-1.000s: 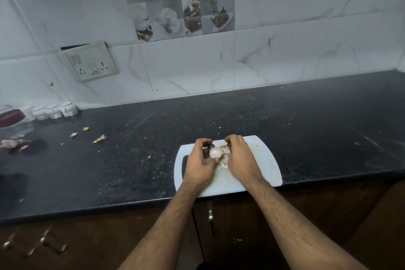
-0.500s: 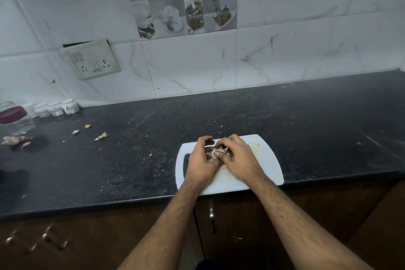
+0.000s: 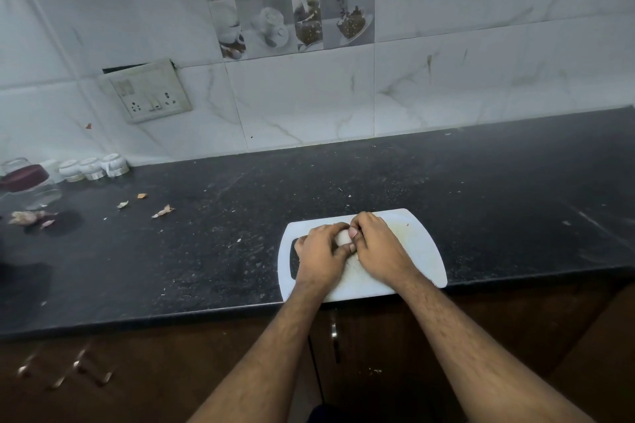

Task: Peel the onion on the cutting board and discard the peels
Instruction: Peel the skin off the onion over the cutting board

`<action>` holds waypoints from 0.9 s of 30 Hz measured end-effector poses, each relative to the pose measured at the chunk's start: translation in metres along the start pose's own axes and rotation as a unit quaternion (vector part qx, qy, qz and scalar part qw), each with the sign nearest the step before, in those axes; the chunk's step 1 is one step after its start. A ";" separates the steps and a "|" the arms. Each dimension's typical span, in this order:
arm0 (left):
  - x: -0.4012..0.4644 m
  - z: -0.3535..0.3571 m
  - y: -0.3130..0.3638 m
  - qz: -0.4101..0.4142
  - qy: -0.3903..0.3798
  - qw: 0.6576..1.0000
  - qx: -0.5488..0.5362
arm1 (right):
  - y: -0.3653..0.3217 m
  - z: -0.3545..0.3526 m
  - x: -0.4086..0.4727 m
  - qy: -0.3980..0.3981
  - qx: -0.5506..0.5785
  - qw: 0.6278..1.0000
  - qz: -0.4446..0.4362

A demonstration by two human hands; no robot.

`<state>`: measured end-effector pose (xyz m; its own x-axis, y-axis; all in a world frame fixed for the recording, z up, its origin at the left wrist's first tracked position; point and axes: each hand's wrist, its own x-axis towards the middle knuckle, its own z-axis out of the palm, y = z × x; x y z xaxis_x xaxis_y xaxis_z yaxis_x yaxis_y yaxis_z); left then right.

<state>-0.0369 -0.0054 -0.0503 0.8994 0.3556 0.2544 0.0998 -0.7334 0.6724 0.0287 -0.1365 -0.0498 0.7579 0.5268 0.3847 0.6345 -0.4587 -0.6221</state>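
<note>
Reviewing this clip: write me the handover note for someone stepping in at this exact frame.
Left hand: grips the onion over the cutting board.
Right hand: fingers curled on the onion's right side, thumb on it.
Done: the visible patch of onion is pale and looks bare.
Left: finish peeling, then discard the peels; loose scraps lie on the counter to the left.

Smooth white plastic cutting board (image 3: pixel 419 247), speckled (matt) stone countertop (image 3: pixel 206 233)
</note>
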 end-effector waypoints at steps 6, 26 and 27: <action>0.002 0.003 -0.006 -0.003 -0.037 0.997 -0.069 | 0.005 -0.003 0.003 -0.035 0.037 0.999 0.007; 0.002 -0.003 -0.008 -0.042 0.055 0.987 -0.148 | -0.007 -0.011 0.001 0.115 0.031 0.976 0.180; 0.001 -0.003 -0.008 -0.043 0.062 0.986 -0.149 | -0.008 -0.010 0.001 0.079 0.018 0.981 0.178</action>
<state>-0.0377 0.0027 -0.0528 0.8319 0.4911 0.2582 0.0273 -0.5011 0.8649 0.0261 -0.1395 -0.0371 0.9465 0.2191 0.2370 0.3212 -0.5663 -0.7590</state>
